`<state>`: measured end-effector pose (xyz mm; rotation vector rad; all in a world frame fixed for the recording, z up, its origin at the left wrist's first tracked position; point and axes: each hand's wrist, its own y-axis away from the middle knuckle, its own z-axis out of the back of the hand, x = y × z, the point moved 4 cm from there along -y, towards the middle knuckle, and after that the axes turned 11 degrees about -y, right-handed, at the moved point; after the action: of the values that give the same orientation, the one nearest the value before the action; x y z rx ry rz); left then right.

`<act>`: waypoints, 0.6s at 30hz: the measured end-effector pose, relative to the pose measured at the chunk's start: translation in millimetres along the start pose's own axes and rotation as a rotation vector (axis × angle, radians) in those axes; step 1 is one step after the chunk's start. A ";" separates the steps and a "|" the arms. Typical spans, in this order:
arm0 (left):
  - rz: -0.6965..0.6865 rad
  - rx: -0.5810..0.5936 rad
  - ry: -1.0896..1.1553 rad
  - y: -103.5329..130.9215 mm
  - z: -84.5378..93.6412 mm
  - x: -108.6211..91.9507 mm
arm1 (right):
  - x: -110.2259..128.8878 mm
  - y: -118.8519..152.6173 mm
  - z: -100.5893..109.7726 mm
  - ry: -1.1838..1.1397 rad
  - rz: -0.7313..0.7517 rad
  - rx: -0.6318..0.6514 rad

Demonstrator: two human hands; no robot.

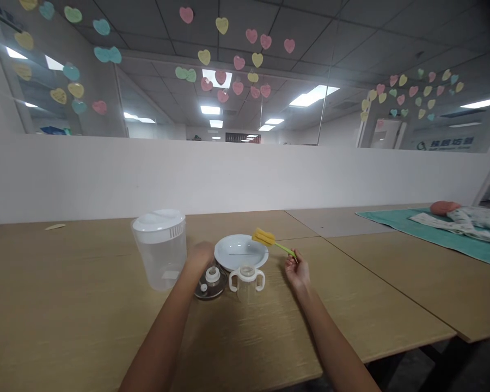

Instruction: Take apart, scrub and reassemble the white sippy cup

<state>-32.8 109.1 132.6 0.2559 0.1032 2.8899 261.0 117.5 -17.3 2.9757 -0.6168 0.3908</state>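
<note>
My right hand (297, 268) is closed on the green handle of a brush with a yellow sponge head (263, 236), which hangs over the right rim of a white bowl (240, 262). My left hand (203, 253) is blurred above a round dark tray (210, 293), left of the bowl; its fingers cannot be made out. On the tray lie a white ring-shaped bottle part (213, 275) and a small white piece (203, 287). In front of the bowl stands a clear bottle with two white handles (247, 286).
A lidded translucent bucket (163, 256) stands left of my left hand. At the far right a teal cloth (404, 222) carries patterned fabric (473, 220) and a reddish item (444, 207). A white wall (245, 177) with windows rises behind the wooden table (85, 326).
</note>
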 end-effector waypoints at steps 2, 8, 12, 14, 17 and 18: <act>-0.002 -0.043 -0.012 8.7 13.4 -5.2 | -0.3 0.7 -0.7 -0.012 -0.009 -0.006; -0.410 0.025 0.144 33.1 19.1 -57.3 | -0.5 3.2 -2.6 -0.024 -0.005 -0.015; -0.504 0.026 0.040 37.4 7.9 -81.6 | 0.4 3.9 -3.1 -0.020 0.002 -0.015; -0.534 0.027 0.028 37.6 6.6 -84.7 | 0.7 4.2 -3.9 -0.018 0.001 -0.016; -0.617 -0.019 0.136 40.1 14.8 -81.1 | 0.9 6.0 -6.9 -0.027 -0.007 -0.013; -0.646 -0.059 0.193 41.6 20.0 -78.3 | 0.8 7.1 -8.5 -0.034 -0.013 -0.008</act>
<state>36.2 50.8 143.1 -0.0635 0.1095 2.2607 256.9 111.8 -8.7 2.9833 -0.6005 0.3360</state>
